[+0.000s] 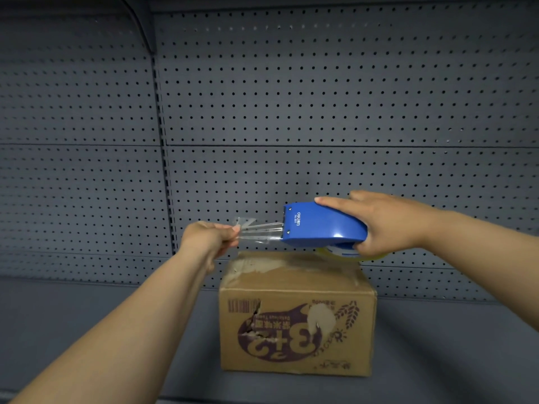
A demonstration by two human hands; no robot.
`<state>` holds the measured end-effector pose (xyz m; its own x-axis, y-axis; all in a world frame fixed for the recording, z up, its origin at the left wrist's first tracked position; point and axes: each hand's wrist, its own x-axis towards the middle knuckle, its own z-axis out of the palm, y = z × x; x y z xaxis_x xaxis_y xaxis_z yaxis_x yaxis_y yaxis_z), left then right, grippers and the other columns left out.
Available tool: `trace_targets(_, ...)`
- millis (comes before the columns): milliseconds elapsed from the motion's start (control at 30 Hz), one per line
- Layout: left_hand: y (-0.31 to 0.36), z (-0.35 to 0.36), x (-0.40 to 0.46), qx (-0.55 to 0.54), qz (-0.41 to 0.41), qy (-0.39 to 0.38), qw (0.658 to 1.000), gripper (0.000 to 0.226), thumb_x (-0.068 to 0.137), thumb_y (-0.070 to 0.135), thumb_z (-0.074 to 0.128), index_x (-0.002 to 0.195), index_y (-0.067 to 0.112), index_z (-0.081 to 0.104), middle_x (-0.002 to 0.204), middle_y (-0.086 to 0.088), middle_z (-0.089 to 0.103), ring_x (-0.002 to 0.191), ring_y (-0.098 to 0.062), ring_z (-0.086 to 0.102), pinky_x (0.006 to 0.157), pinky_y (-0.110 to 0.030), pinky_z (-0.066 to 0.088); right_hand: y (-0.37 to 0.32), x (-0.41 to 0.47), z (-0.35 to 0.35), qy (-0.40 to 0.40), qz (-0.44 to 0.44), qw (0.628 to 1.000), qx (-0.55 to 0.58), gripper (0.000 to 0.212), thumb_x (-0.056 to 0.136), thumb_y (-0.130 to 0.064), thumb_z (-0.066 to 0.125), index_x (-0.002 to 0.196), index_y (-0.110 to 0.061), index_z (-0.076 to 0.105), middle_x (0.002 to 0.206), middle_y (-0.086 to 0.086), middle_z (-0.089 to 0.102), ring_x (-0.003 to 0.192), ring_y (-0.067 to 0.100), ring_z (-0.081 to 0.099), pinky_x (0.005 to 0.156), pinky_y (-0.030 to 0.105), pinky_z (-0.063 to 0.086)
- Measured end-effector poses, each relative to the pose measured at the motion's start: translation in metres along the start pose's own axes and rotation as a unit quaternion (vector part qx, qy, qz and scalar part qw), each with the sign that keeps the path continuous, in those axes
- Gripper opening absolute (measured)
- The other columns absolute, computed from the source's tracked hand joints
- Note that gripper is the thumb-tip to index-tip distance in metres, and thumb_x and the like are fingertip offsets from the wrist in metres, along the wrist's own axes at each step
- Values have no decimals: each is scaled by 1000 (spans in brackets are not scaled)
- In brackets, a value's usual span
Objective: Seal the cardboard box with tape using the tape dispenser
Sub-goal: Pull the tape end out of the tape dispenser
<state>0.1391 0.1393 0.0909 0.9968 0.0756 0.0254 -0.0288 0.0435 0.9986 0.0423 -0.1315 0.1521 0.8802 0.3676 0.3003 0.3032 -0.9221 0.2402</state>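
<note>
Both forearms reached in from the bottom corners of the view. On the left, the left hand (210, 236) pinched the free end of the clear tape (260, 231), stretched taut in the air above the box. Rightward, the right hand (385, 224) gripped the blue tape dispenser (320, 225). Below them the cardboard box (297, 322) stood on the grey shelf (116, 330), its flaps down. No new tape seemed stuck to it yet, so the sealing itself was likely all left to do.

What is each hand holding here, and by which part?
The right hand grips the blue tape dispenser around its rear curved body. The left hand pinches the free end of the clear tape pulled from its front, above the cardboard box.
</note>
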Motion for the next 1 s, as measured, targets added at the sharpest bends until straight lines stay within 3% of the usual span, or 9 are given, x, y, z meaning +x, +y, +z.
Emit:
trace_targets(133,6,3,-1,-2,-2,-18,1000,9,77,9,72,79,5,63,74,-9,67,66,-17,64,68,-23,50,4,-7,-8,-13,10,1000,19,87,77,-41,59,136,-55,-3,93,-12,36,89,10,39,71,24,38)
trace_targets(333,12,3,-2,-8,-5,-26,1000,13,78,7,71,87,-1,65,74,-10,67,65,-17,63,66,-24,49,8,-12,-10,-6,3,1000,15,89,76,-41,60,135,-56,-5,90,-19,33,87,7,37,64,16,32)
trace_targets(767,14,-5,-1,-7,5,-12,1000,8,79,7,70,79,3,64,74,-10,67,66,-16,64,66,-24,50,28,-23,-16,2,18,1000,2,90,72,-45,58,129,-62,-9,98,-11,42,91,10,44,76,34,48)
trace_targets(1000,11,-15,6,14,5,8,1000,9,79,7,70,81,2,63,74,-10,66,67,-18,64,64,-24,51,37,-30,-12,3,20,1000,-21,83,72,-57,52,134,-59,-4,92,-17,37,86,7,43,67,23,36)
